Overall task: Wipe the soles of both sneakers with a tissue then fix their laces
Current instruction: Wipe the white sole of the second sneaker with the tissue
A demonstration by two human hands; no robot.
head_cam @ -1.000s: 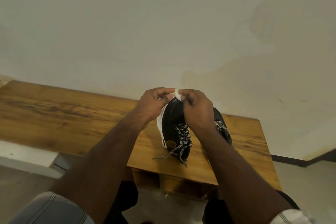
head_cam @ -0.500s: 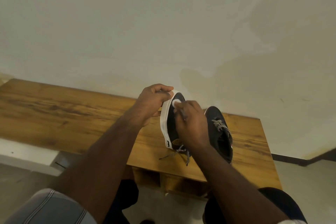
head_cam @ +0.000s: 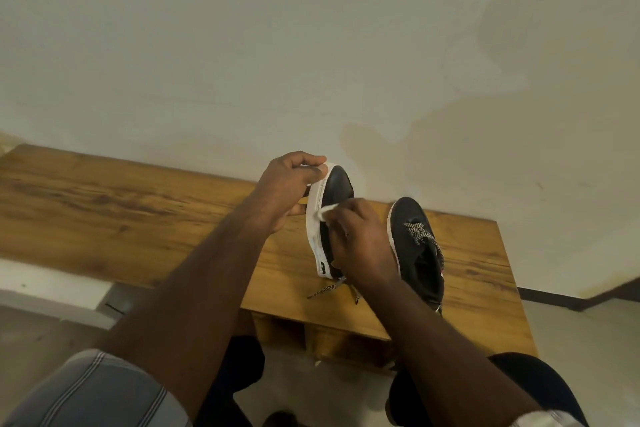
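A black sneaker (head_cam: 337, 187) with a white sole rim stands tilted on its side above the wooden table (head_cam: 138, 218), toe away from me. My left hand (head_cam: 289, 189) grips its toe end and sole. My right hand (head_cam: 362, 239) pinches a small white tissue (head_cam: 325, 212) against the white sole edge about halfway along. Its striped laces (head_cam: 327, 289) hang loose onto the table. The second black sneaker (head_cam: 419, 250) rests upright on the table just right of my right hand, laces loose.
The table stands against a pale wall (head_cam: 311, 45); its right end (head_cam: 509, 288) is close to the second sneaker. Open compartments (head_cam: 311, 336) sit under the near edge. My knees (head_cam: 526, 388) are below the table front.
The held sneaker has turned onto its side, showing the white sole rim. My right hand with the tissue slid from the toe down along the sole edge toward me.
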